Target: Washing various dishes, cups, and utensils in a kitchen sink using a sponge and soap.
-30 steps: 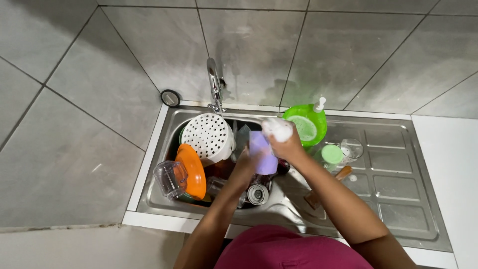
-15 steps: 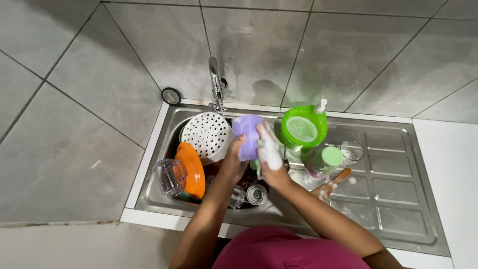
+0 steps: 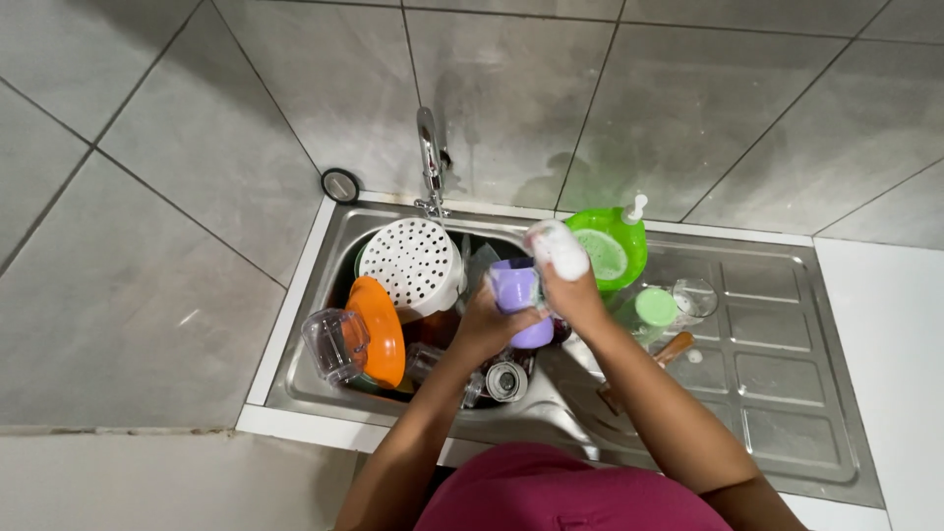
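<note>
— Purple cup (image 3: 521, 295): where is it?
— Over the basin of the steel sink (image 3: 787, 393), held above the pile of dishes. The left hand (image 3: 489, 324) wraps around its side and grips it, with the cup tilted so its open mouth faces roughly up and to the left.
— And the other hand?
— The right hand (image 3: 573, 295) is closed around a soapy white sponge (image 3: 558, 249), which sticks up out of the fist, covered in foam, just beside the cup's rim. The two hands are touching or nearly so around the cup.
— What lies in the basin?
— A white perforated strainer (image 3: 411, 264) at the back left under the tap (image 3: 429, 157), an orange plate (image 3: 379, 332) leaning beside it, a clear plastic container (image 3: 332, 344) at the left edge, and a small metal can (image 3: 508, 381) below the hands.
— On the draining side?
— A green bowl (image 3: 612, 246) with a soap pump (image 3: 634, 208) at its far rim, a bottle with a green lid (image 3: 655, 307), a clear glass (image 3: 696, 293) beside it, and a wooden handle (image 3: 671, 348) lying near the right forearm.
</note>
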